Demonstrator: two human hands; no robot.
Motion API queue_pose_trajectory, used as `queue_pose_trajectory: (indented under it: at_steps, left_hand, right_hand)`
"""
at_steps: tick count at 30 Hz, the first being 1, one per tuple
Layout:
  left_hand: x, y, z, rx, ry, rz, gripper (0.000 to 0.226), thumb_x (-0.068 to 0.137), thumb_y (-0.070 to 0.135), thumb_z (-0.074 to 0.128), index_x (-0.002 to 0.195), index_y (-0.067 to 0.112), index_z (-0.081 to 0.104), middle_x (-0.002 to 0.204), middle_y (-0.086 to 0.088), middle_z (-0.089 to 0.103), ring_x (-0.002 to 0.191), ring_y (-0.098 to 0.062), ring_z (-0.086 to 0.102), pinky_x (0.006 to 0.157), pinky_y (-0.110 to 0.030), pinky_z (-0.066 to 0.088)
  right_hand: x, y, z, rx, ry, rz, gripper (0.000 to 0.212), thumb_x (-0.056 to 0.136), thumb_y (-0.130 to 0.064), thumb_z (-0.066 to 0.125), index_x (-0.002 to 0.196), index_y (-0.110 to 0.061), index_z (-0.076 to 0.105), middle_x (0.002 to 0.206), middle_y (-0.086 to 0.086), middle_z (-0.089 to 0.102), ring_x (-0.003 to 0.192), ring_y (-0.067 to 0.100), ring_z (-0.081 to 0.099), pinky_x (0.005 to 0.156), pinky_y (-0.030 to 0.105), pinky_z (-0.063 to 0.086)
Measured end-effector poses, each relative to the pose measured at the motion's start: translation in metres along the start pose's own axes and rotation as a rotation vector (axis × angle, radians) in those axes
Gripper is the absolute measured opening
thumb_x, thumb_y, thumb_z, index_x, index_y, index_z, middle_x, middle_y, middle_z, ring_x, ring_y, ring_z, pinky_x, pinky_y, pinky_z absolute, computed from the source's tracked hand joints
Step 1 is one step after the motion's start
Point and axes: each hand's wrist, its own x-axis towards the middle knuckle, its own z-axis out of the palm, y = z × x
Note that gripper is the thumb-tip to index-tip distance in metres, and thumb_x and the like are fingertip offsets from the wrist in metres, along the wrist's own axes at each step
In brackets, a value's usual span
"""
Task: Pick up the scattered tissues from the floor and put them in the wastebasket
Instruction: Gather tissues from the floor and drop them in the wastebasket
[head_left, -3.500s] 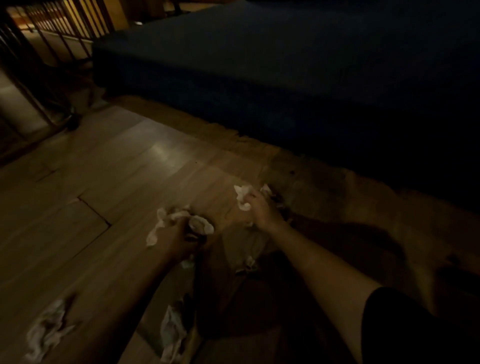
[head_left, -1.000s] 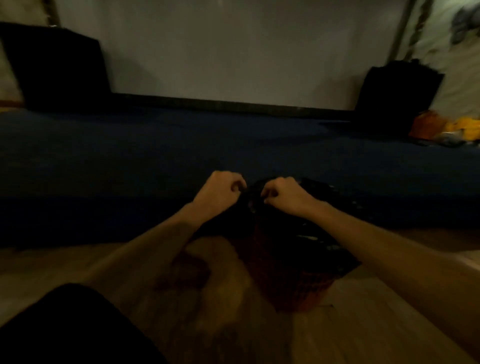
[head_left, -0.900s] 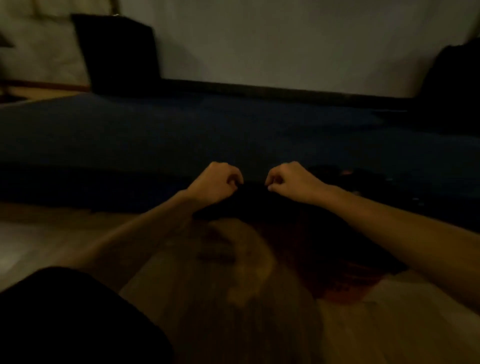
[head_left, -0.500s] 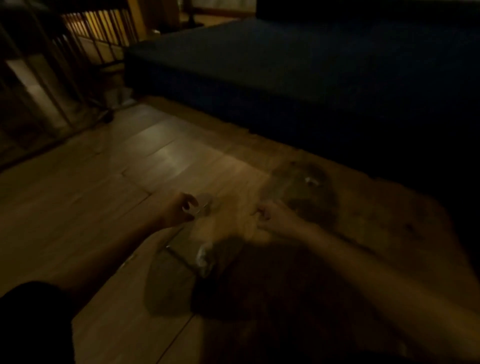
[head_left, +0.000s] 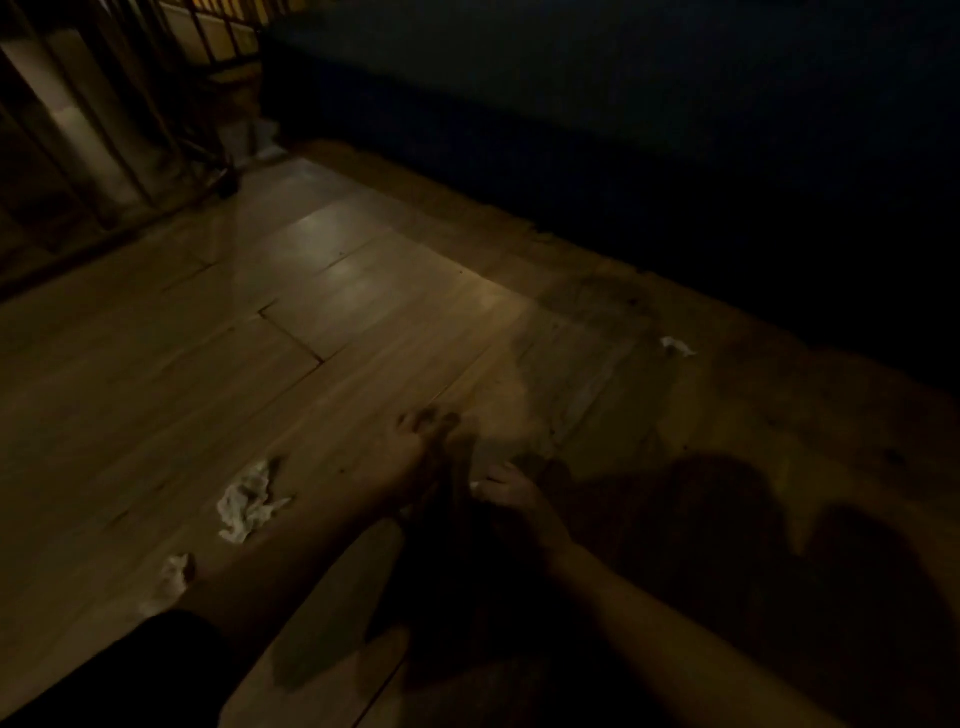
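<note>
Crumpled white tissues lie on the wooden floor (head_left: 363, 291): one tissue (head_left: 249, 500) left of my left forearm, a smaller tissue (head_left: 175, 570) nearer to me, and a small scrap (head_left: 675, 345) far right near the bed. My left hand (head_left: 423, 447) is low over the floor with its fingers apart and nothing seen in it. My right hand (head_left: 511, 491) is beside it, fingertips at a tiny white bit (head_left: 474, 486); the dim light hides whether it grips it. The wastebasket is out of view.
A dark blue bed (head_left: 649, 104) fills the top and right. A barred railing (head_left: 114, 104) stands at the upper left. My own shadow darkens the floor at the lower right.
One second ago both hands were closed at the rim of the wastebasket by the bed. The view has since swung left and down to the floor, and both hands now reach down among the tissues.
</note>
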Motion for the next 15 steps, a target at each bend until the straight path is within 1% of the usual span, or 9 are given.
queue_pose_trajectory:
  at_steps: [2,4,5,6,7,8,10,12,15]
  left_hand:
    - [0.035,0.023,0.008,-0.087,-0.001,0.041,0.051,0.085,0.028,0.043,0.136,0.024,0.038,0.146,-0.013,0.034,0.132,-0.035,0.034,0.107,-0.039,0.037]
    - [0.071,0.043,0.011,-0.081,-0.023,0.108,0.052,0.081,0.030,0.046,0.132,0.025,0.042,0.139,-0.010,0.043,0.126,-0.031,0.043,0.103,-0.035,0.041]
    - [0.087,0.056,0.009,-0.082,-0.025,0.137,0.049,0.079,0.032,0.047,0.128,0.024,0.045,0.131,-0.008,0.049,0.119,-0.028,0.049,0.097,-0.031,0.044]
    - [0.101,0.071,0.007,-0.091,-0.018,0.162,0.044,0.079,0.031,0.049,0.122,0.021,0.050,0.122,-0.007,0.055,0.111,-0.026,0.055,0.089,-0.025,0.044]
    - [0.113,0.084,0.008,-0.100,0.016,0.203,0.040,0.078,0.029,0.051,0.115,0.016,0.057,0.113,-0.007,0.060,0.102,-0.023,0.060,0.082,-0.023,0.043]
    - [0.124,0.095,0.009,-0.129,0.024,0.221,0.038,0.075,0.029,0.051,0.109,0.013,0.062,0.107,-0.009,0.063,0.098,-0.023,0.063,0.081,-0.024,0.043]
    - [0.145,0.111,0.012,-0.194,0.030,0.206,0.040,0.077,0.027,0.051,0.113,0.013,0.060,0.116,-0.013,0.060,0.108,-0.029,0.059,0.089,-0.031,0.044]
    - [0.168,0.119,0.021,-0.184,0.020,0.208,0.041,0.080,0.018,0.054,0.121,0.013,0.055,0.126,-0.015,0.055,0.117,-0.031,0.051,0.095,-0.034,0.041]
    - [0.198,0.129,0.032,-0.126,0.025,0.232,0.046,0.078,0.018,0.056,0.124,0.016,0.051,0.131,-0.014,0.051,0.121,-0.034,0.047,0.097,-0.036,0.041]
  right_hand:
    - [0.007,0.031,-0.029,-0.084,0.048,0.100,0.026,0.073,-0.023,0.045,0.065,-0.009,0.065,0.065,0.012,0.068,0.069,0.018,0.058,0.067,0.031,0.034]
    - [0.012,0.068,-0.066,-0.177,0.145,0.241,0.020,0.064,-0.025,0.049,0.060,-0.014,0.065,0.061,0.006,0.070,0.066,0.015,0.061,0.069,0.028,0.031]
    - [0.015,0.089,-0.084,-0.215,0.205,0.332,0.020,0.064,-0.022,0.050,0.064,-0.013,0.068,0.068,0.009,0.072,0.070,0.019,0.065,0.074,0.027,0.033]
    - [0.018,0.109,-0.101,-0.180,0.247,0.460,0.026,0.069,-0.019,0.048,0.076,-0.009,0.070,0.081,0.015,0.073,0.082,0.027,0.067,0.084,0.030,0.036]
    - [0.023,0.129,-0.117,-0.127,0.282,0.603,0.030,0.075,-0.015,0.047,0.091,-0.002,0.068,0.098,0.022,0.070,0.096,0.034,0.063,0.092,0.034,0.038]
    - [0.028,0.147,-0.133,-0.126,0.305,0.716,0.029,0.080,-0.010,0.049,0.102,0.002,0.063,0.109,0.025,0.064,0.106,0.038,0.056,0.096,0.039,0.040]
    - [0.039,0.177,-0.158,-0.101,0.295,0.852,0.022,0.084,0.000,0.052,0.104,0.006,0.059,0.113,0.026,0.057,0.109,0.039,0.050,0.096,0.041,0.042]
    - [0.049,0.198,-0.169,-0.109,0.270,0.885,0.016,0.084,0.001,0.051,0.092,0.009,0.062,0.116,0.024,0.053,0.110,0.039,0.048,0.099,0.043,0.041]
    - [0.053,0.217,-0.158,-0.067,0.195,0.890,0.012,0.083,0.003,0.053,0.084,0.008,0.063,0.125,0.023,0.050,0.115,0.038,0.047,0.102,0.039,0.040]
